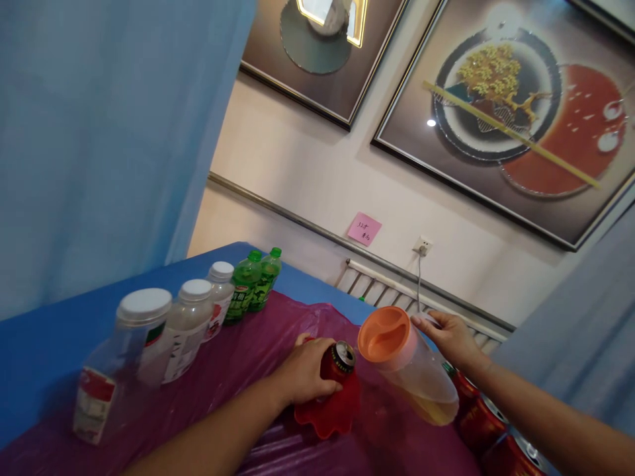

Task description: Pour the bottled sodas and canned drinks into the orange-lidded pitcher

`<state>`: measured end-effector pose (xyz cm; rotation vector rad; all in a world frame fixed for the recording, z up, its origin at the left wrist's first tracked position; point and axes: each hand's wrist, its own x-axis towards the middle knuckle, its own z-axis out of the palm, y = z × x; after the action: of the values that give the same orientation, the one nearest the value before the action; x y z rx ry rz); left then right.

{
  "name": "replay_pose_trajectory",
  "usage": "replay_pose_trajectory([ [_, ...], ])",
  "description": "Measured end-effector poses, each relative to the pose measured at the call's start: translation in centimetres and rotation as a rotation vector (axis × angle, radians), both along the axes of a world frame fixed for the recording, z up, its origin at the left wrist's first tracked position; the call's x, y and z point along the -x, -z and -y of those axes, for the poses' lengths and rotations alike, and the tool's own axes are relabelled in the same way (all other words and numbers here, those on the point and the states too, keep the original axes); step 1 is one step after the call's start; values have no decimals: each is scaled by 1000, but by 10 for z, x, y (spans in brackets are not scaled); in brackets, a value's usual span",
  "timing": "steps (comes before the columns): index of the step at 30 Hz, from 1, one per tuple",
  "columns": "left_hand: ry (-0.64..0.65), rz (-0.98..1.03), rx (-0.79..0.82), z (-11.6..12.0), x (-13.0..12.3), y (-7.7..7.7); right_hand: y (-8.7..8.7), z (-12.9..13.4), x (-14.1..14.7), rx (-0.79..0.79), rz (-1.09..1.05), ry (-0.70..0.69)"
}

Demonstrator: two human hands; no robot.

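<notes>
My left hand [308, 371] is wrapped round a red drink can [337, 363] whose top is opened. The can is over a red wavy-edged dish [327, 413] on the purple plastic sheet; whether it touches the dish is hidden. By its handle, my right hand [454, 340] holds a clear plastic pitcher [414, 377] with an orange lid [384, 334]. The pitcher tilts with its lid toward the can, and yellowish liquid lies at its lower end. No stream of liquid shows between pitcher and can.
Clear jars with white lids [145, 305] and green bottles [242, 291] line the table's left side. Several red cans [481, 423] stand at the right, partly behind my right arm. Purple sheeting [278, 324] covers much of the blue table. A radiator [367, 281] runs along the wall.
</notes>
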<state>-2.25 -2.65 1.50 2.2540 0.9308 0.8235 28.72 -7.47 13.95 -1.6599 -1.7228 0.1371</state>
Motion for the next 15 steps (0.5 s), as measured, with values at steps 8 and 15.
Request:
replay_pose_trajectory([
  [8,-11,-19,-12,1,1,-2,-2,3,7,-11,-5,-9],
  [15,0,19,6,2,0,-3,2,2,6,-10,-38,-10],
])
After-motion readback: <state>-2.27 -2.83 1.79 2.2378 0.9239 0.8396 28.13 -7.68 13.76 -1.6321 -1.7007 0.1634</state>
